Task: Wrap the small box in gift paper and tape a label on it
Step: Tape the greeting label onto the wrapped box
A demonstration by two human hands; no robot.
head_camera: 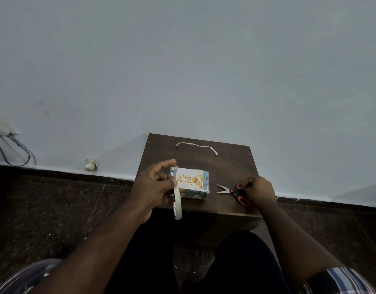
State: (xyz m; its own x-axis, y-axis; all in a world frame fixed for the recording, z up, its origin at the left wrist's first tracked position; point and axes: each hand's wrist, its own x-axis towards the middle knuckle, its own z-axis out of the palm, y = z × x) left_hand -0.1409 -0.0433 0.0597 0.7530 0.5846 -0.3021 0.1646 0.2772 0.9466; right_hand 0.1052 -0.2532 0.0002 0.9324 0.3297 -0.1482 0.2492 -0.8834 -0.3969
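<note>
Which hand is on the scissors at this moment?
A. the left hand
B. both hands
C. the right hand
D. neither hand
C: the right hand grips the orange-and-black handles of the scissors on the table, while the left hand holds the tape roll beside the wrapped box.

Label [189, 179] on box [193, 193]; scissors [233, 190] right; strip [196, 146] behind.
</note>
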